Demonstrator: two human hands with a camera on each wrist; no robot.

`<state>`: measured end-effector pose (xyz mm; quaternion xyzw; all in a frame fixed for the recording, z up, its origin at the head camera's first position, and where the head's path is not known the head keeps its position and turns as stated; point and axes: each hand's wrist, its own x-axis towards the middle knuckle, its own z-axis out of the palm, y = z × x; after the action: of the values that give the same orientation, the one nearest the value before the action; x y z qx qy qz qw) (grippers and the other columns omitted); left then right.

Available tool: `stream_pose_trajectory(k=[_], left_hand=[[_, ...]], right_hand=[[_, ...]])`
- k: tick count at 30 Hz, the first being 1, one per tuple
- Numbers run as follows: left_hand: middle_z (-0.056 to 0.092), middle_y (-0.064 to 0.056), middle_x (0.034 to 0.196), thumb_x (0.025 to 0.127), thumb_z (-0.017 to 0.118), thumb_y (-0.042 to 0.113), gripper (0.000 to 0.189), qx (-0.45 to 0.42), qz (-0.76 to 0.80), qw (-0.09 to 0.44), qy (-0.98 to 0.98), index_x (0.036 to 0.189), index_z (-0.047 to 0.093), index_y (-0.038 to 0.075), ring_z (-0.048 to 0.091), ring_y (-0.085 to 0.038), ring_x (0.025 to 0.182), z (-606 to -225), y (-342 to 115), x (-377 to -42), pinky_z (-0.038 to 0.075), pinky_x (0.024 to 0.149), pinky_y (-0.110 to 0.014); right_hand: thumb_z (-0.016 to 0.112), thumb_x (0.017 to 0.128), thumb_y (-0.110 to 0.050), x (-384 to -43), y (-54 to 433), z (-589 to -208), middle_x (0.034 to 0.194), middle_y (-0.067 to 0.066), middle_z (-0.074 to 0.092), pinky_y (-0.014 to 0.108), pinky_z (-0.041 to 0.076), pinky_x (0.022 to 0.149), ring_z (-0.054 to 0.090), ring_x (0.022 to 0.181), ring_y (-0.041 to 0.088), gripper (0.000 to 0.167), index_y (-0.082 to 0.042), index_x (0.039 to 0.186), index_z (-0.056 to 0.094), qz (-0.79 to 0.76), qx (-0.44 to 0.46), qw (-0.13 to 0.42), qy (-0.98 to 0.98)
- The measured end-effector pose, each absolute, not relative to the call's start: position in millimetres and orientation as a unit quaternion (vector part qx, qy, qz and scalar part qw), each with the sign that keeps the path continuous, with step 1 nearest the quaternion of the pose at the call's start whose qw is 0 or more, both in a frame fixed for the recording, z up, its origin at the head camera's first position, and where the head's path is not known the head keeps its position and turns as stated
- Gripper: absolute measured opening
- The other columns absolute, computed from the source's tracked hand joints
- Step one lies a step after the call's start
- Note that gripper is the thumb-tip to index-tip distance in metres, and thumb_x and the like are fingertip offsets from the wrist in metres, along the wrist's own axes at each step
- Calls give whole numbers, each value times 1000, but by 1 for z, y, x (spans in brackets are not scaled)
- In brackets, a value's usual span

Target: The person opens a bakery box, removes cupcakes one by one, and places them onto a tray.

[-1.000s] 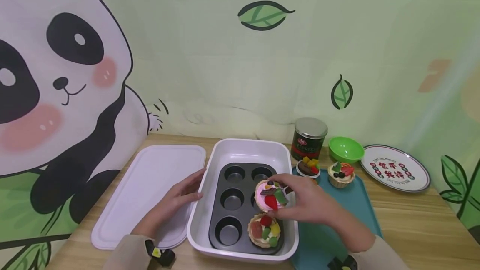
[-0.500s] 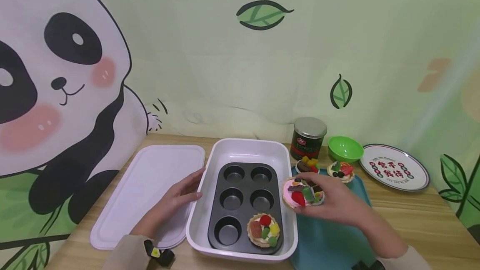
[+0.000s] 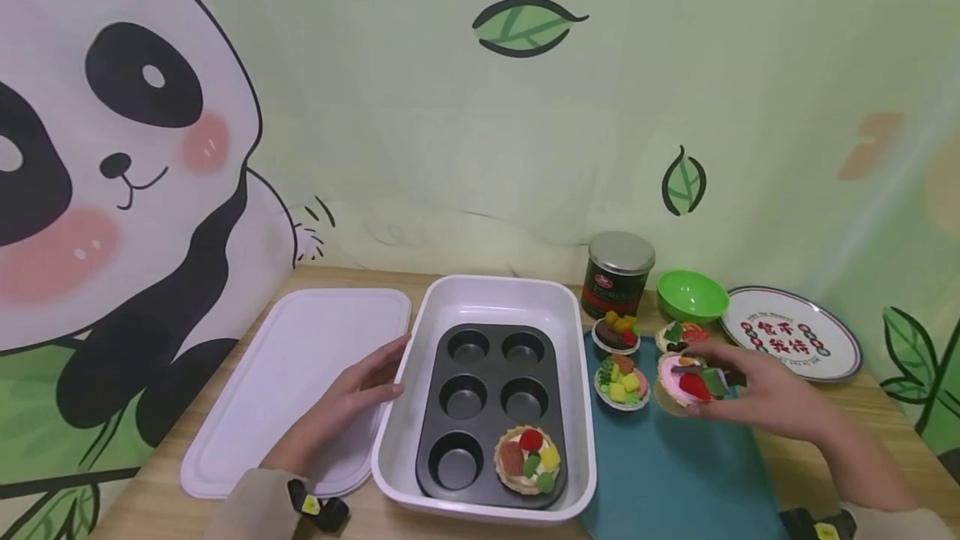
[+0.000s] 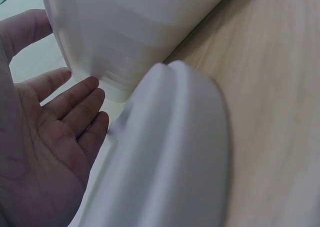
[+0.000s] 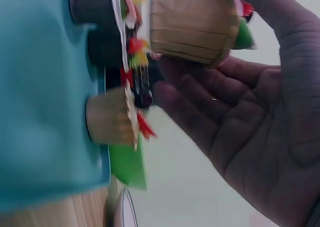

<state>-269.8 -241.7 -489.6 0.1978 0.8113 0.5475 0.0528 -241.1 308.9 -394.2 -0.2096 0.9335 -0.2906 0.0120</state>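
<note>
My right hand [image 3: 780, 394] pinches a pink-topped toy tart [image 3: 675, 383] in a tan crust above the teal tray [image 3: 675, 482]. In the right wrist view the tart's ribbed crust [image 5: 192, 24] hangs over the tray, clear of its surface. With fingers nearly straight, my left hand [image 3: 348, 398] touches the left side of the deep white pan [image 3: 498, 302]. A dark muffin tin [image 3: 491, 423] lies inside that pan. One fruit tart [image 3: 527, 461] fills its near right cup; the other cups are bare.
On the teal tray stand a chocolate tart [image 3: 617, 336], a tart with green and yellow pieces [image 3: 622, 383] and a partly hidden fruit tart [image 3: 673, 333]. Behind are an espresso canister [image 3: 617, 277], green bowl [image 3: 692, 297] and printed plate [image 3: 795, 340]. A white lid-like board [image 3: 315, 365] lies left.
My right hand has carried the pink-topped tart out of the muffin tin and rightward over the teal tray. My left hand stays at the white pan.
</note>
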Motion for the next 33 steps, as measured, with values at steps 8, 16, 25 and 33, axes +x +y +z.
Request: stream_pose_trajectory(k=[8, 16, 25, 33], left_hand=[[37, -9, 160, 97, 62, 24, 66, 191, 545, 51, 815, 157, 35, 23, 38, -34, 144, -489, -242, -268, 24, 117, -59], [38, -9, 159, 96, 63, 27, 68, 194, 545, 52, 814, 157, 35, 23, 39, -34, 143, -490, -242, -268, 26, 117, -58], [39, -9, 159, 96, 63, 27, 67, 197, 542, 48, 815, 157, 36, 22, 40, -34, 143, -491, -242, -269, 27, 117, -59], [39, -11, 158, 97, 62, 25, 68, 208, 546, 45, 810, 158, 34, 17, 41, -36, 142, -488, -241, -268, 27, 117, -59]], right_hand=[[84, 81, -40, -249, 327, -398, 132, 18, 60, 57, 56, 87, 55, 120, 45, 69, -8, 134, 56, -298, -183, 81, 933], [85, 78, -41, -254, 333, -412, 132, 22, 59, 55, 56, 88, 56, 119, 43, 78, -1, 136, 53, -286, -167, 114, 936], [86, 77, -42, -256, 335, -419, 131, 24, 59, 60, 54, 91, 55, 121, 47, 80, -1, 136, 51, -282, -178, 108, 936], [86, 78, -39, -256, 334, -421, 132, 23, 58, 60, 53, 91, 55, 120, 46, 78, -1, 136, 50, -285, -188, 108, 934]])
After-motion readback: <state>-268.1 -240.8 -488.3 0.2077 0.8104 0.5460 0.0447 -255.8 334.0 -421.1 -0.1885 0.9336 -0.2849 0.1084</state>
